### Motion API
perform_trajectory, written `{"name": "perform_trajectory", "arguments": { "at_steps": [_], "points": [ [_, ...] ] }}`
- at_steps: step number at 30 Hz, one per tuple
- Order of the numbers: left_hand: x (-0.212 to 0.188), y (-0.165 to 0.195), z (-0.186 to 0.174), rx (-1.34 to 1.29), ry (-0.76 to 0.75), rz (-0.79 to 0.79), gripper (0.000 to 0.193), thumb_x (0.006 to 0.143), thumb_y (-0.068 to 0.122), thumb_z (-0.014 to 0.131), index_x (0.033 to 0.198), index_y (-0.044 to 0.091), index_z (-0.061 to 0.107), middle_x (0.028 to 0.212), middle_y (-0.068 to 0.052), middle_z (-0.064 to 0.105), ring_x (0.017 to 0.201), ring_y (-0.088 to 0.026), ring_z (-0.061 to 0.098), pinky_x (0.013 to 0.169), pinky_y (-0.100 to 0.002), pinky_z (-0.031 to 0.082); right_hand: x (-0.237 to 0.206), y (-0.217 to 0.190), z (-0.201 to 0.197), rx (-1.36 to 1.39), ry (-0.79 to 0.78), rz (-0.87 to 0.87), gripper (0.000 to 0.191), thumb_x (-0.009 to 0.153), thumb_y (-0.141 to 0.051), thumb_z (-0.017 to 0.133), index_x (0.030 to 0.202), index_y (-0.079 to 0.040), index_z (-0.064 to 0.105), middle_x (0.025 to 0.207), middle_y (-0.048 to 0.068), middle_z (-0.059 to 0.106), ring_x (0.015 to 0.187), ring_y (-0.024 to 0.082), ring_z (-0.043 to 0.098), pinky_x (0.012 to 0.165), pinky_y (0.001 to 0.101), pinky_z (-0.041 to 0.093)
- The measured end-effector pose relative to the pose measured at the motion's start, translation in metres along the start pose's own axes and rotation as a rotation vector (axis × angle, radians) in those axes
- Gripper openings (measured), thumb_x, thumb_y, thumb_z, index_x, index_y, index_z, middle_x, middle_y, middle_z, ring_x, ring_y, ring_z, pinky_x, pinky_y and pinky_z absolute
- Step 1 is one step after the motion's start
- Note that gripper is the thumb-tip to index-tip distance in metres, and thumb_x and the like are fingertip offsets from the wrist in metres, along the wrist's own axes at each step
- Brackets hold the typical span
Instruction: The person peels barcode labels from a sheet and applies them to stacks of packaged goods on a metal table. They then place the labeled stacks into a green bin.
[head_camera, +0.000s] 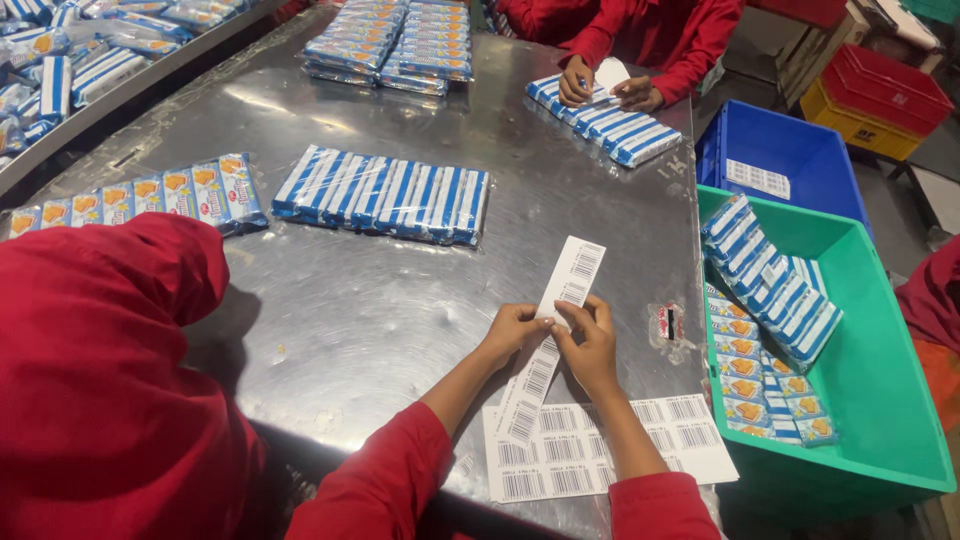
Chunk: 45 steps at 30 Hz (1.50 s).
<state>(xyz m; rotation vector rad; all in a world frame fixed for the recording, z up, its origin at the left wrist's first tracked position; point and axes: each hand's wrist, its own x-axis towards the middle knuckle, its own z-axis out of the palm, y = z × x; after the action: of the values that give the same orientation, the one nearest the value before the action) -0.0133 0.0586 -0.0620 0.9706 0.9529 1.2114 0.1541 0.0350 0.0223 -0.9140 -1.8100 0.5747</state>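
A big red hood (100, 330) hides part of the shiny metal table (400, 330). The left hand (515, 328) and right hand (590, 345) both pinch a long, thin paper sticker strip (552, 335).

- Steel table (400, 310): a scuffed, reflective top fills most of the view, with overhead light glaring in soft patches near its far edge.
- Conveyor trough (120, 75): runs beside the table's far left corner.
- Green crate (900, 400): stands against the table's right edge.
- Blue crate (790, 150): just beyond the green one, toward the far right corner.
- Red crate (885, 85) on yellow crate (850, 125): stacked farther off on the dim floor (935, 150).
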Motion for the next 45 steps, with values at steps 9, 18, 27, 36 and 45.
{"name": "perform_trajectory", "arguments": {
  "at_steps": [9, 18, 27, 36, 45],
  "points": [
    [-0.009, 0.023, 0.009, 0.038, -0.082, 0.040, 0.025, 0.093, 0.016, 0.072, 0.110, -0.002, 0.074, 0.096, -0.010, 0.076, 0.082, -0.015, 0.071, 0.071, -0.028, 0.057, 0.001, 0.000, -0.008, 0.096, -0.016, 0.257, 0.028, 0.088, -0.011, 0.078, 0.116, -0.008, 0.077, 0.098, 0.003, 0.066, 0.074, 0.010, 0.058, 0.068, 0.0253, 0.051],
    [-0.014, 0.030, 0.011, 0.085, -0.066, 0.108, 0.024, 0.092, 0.012, 0.070, 0.110, -0.003, 0.075, 0.097, -0.012, 0.077, 0.085, -0.016, 0.074, 0.076, -0.029, 0.060, 0.000, -0.005, -0.003, 0.049, 0.001, 0.188, 0.024, 0.087, -0.009, 0.077, 0.111, -0.011, 0.078, 0.099, 0.002, 0.060, 0.076, 0.009, 0.062, 0.063, 0.0224, 0.055],
    [-0.020, 0.034, 0.011, -0.002, -0.054, 0.128, 0.020, 0.095, 0.012, 0.069, 0.106, -0.004, 0.075, 0.094, -0.011, 0.076, 0.083, -0.014, 0.071, 0.072, -0.028, 0.058, -0.003, -0.010, 0.003, 0.006, 0.030, 0.154, 0.024, 0.086, -0.008, 0.078, 0.110, -0.010, 0.079, 0.099, 0.003, 0.060, 0.076, 0.010, 0.063, 0.063, 0.0235, 0.056],
    [-0.023, 0.033, 0.017, -0.257, -0.097, 0.107, 0.023, 0.099, 0.011, 0.066, 0.113, -0.008, 0.070, 0.101, -0.013, 0.072, 0.089, -0.015, 0.070, 0.081, -0.029, 0.059, -0.007, -0.002, 0.003, 0.029, 0.022, 0.209, 0.026, 0.090, -0.009, 0.075, 0.115, -0.012, 0.076, 0.098, 0.001, 0.063, 0.079, 0.010, 0.064, 0.067, 0.0225, 0.056],
    [-0.024, 0.044, 0.021, 0.003, -0.148, 0.002, 0.025, 0.090, 0.008, 0.070, 0.113, -0.002, 0.067, 0.103, -0.013, 0.073, 0.091, -0.017, 0.072, 0.082, -0.029, 0.059, -0.004, 0.060, -0.009, 0.469, 0.370, 0.482, 0.025, 0.091, 0.004, 0.071, 0.115, -0.002, 0.070, 0.094, 0.003, 0.065, 0.076, 0.008, 0.058, 0.065, 0.0218, 0.050]
  ]
}}
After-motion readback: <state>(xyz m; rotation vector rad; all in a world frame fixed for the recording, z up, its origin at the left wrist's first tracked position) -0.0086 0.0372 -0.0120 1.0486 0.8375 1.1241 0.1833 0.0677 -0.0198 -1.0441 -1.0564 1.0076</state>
